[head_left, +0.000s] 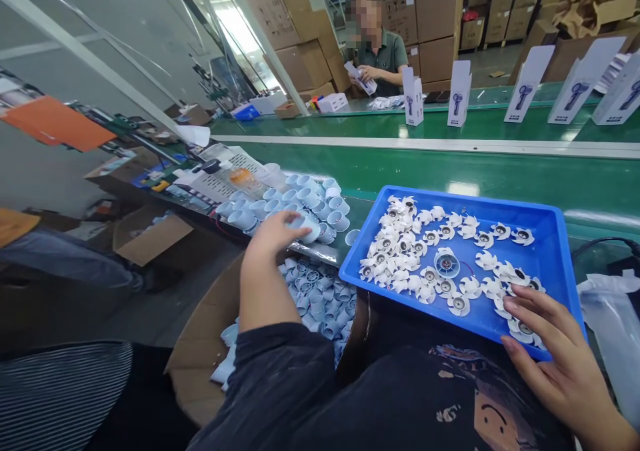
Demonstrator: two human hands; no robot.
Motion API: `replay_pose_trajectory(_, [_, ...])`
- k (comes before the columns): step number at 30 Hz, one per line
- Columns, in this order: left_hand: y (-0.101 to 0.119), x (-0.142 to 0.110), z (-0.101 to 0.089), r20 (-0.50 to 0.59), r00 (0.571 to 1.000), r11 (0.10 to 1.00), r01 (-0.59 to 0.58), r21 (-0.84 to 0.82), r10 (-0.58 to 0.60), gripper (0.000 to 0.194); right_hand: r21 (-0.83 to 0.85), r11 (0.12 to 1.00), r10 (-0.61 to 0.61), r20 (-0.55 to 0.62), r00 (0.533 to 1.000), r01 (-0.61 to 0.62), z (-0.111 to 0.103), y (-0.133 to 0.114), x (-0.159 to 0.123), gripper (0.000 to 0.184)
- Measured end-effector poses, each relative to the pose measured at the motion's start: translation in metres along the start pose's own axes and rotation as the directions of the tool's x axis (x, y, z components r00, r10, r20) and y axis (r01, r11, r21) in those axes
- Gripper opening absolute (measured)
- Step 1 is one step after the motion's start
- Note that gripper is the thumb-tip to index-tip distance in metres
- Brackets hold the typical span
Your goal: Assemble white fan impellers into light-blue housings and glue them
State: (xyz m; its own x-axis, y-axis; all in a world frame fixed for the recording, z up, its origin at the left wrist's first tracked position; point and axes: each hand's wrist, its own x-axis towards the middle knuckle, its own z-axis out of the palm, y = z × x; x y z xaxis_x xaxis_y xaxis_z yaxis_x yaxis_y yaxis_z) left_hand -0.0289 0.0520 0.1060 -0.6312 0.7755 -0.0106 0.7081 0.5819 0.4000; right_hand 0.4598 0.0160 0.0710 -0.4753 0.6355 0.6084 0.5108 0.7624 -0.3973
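My left hand (274, 235) is at pale-blue plastic cups (306, 199), grip unclear; my right hand (563, 354) spreads loosely by white plastic fan wheels (429, 275).

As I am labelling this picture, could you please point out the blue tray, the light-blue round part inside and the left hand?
Blue tray (544, 254), head view: bare floor.
Light-blue round part (447, 263), head view: its middle.
Left hand (274, 233), head view: back of hand.

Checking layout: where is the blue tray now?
In the head view, the blue tray lies right of centre on the green worktop, right of the light-blue cups, its near right corner under the right hand.
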Motion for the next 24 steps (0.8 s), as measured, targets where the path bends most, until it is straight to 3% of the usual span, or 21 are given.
replay_pose_trajectory(2, [-0.011, -0.012, 0.006, 0.08, 0.997, 0.999, 0.013, -0.041, -0.01, 0.038, 0.003, 1.0, -0.004, 0.006, 1.0, 0.004, 0.0, 0.0, 0.001, 0.032])
replay_pose_trajectory(4, [-0.015, -0.019, 0.022, 0.084, 0.996, 0.996, 0.022, -0.089, -0.015, 0.037, 0.012, 1.0, -0.007, 0.02, 1.0, 0.007, 0.003, 0.0, 0.003, 0.032])
replay_pose_trajectory(7, [-0.01, -0.022, 0.052, -0.056, 0.998, 0.985, 0.014, -0.174, -0.024, 0.04, 0.034, 0.999, -0.018, 0.031, 0.999, 0.017, 0.009, -0.001, 0.009, 0.031])
replay_pose_trajectory(10, [-0.005, -0.025, 0.071, -0.229, 0.972, 0.956, -0.022, -0.292, -0.048, 0.055, 0.051, 0.998, -0.037, 0.04, 0.999, 0.035, 0.013, -0.002, 0.011, 0.03])
replay_pose_trajectory(13, [-0.007, -0.032, 0.073, -0.335, 0.939, 0.88, -0.093, -0.466, -0.078, 0.064, 0.042, 0.999, -0.03, 0.05, 0.998, 0.028, 0.011, -0.001, 0.009, 0.03])
replay_pose_trajectory(16, [-0.007, -0.044, 0.065, -0.358, 0.924, 0.717, -0.16, -0.678, -0.133, 0.059, 0.026, 1.0, 0.012, 0.044, 0.999, -0.013, 0.007, 0.0, 0.006, 0.032])
replay_pose_trajectory(19, [0.013, -0.068, 0.061, -0.262, 0.956, 0.514, -0.162, -0.842, -0.129, 0.053, 0.03, 0.999, 0.017, 0.044, 0.999, -0.018, 0.005, -0.002, 0.009, 0.032])
replay_pose_trajectory(22, [0.06, -0.11, 0.072, -0.008, 0.999, 0.29, -0.019, -0.957, 0.041, 0.046, 0.073, 0.996, -0.058, 0.09, 0.994, 0.051, 0.012, -0.009, 0.018, 0.032])
replay_pose_trajectory(23, [0.079, -0.128, 0.078, 0.183, 0.962, 0.123, 0.161, -0.979, 0.201, 0.043, 0.087, 0.993, -0.089, 0.112, 0.99, 0.079, 0.016, -0.012, 0.022, 0.032])
replay_pose_trajectory(24, [0.097, -0.145, 0.084, 0.349, 0.863, 0.008, 0.372, -0.928, 0.364, 0.042, 0.092, 0.991, -0.113, 0.142, 0.983, 0.101, 0.021, -0.016, 0.025, 0.033])
